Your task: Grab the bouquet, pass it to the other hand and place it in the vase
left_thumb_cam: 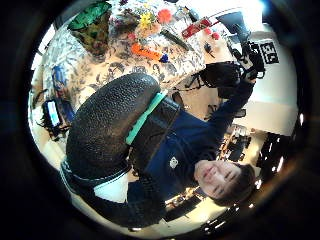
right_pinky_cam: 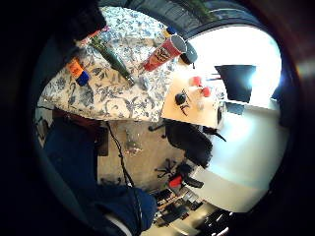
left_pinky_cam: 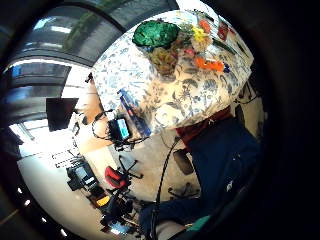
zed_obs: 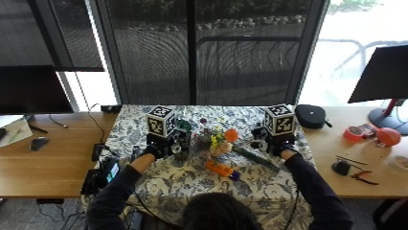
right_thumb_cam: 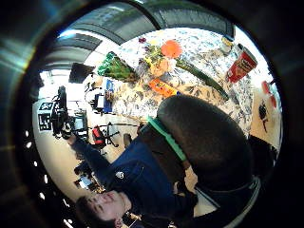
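You have not started on the bouquet point(zed_obs: 220, 140) yet; it lies on the bench point(zed_obs: 267, 184) between your two hands, flower heads toward the middle and the green stems running out toward your right side; nothing has been lifted, passed or placed, so by my reading the whole job is left: pick up, hand over, put in the vase point(zed_obs: 180, 139); the vase looks to be the greenish thing just beside your left hand point(zed_obs: 155, 149), though it is too small in the outside view to be sure, and the palm views show a green vessel standing on the cloth next to the flowers; your left hand sits on the bench at the left of the bouquet and holds nothing that I can see; its thumb curves across the thumb side view with only air under it, so I take it as relaxed and empty; your right hand point(zed_obs: 278, 146) rests near the stem ends, apart from them, and it too shows a bare thumb with nothing in it, so released; an orange toy point(zed_obs: 220, 169) lies on the cloth nearer you, just below the flowers; mind it when you reach in
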Available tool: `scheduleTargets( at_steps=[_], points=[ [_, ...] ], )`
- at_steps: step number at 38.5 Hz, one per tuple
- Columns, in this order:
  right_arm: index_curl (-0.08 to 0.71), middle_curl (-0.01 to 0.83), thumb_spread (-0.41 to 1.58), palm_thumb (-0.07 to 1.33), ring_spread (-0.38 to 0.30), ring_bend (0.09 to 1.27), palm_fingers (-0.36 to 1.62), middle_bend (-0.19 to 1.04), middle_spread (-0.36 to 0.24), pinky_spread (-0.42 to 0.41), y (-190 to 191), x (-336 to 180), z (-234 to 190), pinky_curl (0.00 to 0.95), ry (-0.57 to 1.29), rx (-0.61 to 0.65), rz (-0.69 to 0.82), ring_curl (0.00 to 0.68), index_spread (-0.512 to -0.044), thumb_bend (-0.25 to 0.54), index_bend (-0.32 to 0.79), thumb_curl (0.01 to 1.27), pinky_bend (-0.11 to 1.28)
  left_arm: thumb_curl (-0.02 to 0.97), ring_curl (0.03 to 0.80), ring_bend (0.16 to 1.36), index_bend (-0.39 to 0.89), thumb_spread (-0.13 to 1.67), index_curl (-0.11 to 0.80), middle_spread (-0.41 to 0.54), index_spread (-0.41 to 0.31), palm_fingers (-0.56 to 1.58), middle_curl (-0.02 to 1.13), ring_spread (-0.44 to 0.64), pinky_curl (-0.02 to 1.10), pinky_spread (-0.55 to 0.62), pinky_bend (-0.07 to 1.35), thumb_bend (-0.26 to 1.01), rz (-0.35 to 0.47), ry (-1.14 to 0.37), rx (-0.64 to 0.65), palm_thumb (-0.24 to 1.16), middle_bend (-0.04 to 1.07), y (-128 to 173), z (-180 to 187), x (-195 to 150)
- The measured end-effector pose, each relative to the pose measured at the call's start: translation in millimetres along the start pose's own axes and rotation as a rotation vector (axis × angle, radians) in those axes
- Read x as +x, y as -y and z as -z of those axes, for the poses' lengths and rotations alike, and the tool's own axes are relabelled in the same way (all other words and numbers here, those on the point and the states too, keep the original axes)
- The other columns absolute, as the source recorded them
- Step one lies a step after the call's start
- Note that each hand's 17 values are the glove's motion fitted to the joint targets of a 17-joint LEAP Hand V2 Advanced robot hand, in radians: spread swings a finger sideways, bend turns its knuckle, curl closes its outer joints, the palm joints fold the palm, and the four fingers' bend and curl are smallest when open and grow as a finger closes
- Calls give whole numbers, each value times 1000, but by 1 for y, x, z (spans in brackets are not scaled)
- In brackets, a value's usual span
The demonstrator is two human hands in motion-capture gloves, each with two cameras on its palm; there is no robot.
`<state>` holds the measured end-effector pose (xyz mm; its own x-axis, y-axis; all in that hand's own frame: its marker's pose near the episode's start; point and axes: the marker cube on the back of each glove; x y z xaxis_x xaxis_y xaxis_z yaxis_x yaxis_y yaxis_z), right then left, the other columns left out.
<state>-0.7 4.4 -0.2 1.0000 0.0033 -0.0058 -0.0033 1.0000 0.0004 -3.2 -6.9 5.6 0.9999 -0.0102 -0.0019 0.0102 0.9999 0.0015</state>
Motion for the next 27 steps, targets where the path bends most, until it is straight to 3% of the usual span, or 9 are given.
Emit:
scheduleTargets(
  at_steps=[4, 10, 20, 27],
  points=[
    [73, 64, 634, 257, 69, 275, 105, 187, 24, 82, -6, 0, -4, 106, 9, -7, 10, 63, -222, 155, 160, 59, 324, 44, 71, 391, 112, 611, 42, 256, 5, -76, 12, 274, 80, 288, 305, 38, -5, 8, 4, 86, 132, 6, -4, 0],
    [121, 109, 901, 276, 96, 296, 78, 190, 32, 107, -2, 5, -10, 158, 28, -7, 14, 98, -285, 144, 162, 89, 341, 82, 105, 445, 124, 853, 76, 342, 6, -111, 35, 381, 126, 384, 330, 20, -7, 24, -4, 90, 149, 7, -4, 3],
    [175, 169, 1102, 290, 115, 314, 56, 192, 36, 131, 10, 4, -11, 211, 38, 0, 10, 136, -322, 105, 161, 129, 347, 136, 134, 474, 125, 1029, 120, 401, 7, -136, 69, 461, 178, 447, 339, -12, -6, 4, -4, 91, 154, 20, -14, -3],
    [183, 195, 1152, 280, 127, 363, 101, 181, 37, 146, 21, 23, -5, 251, 83, -11, -87, 166, -329, 62, 122, 152, 414, 164, 152, 492, 117, 1077, 138, 416, 7, -143, 86, 483, 204, 459, 334, -17, 55, 28, 5, 85, 152, 31, -18, 2]
  ],
)
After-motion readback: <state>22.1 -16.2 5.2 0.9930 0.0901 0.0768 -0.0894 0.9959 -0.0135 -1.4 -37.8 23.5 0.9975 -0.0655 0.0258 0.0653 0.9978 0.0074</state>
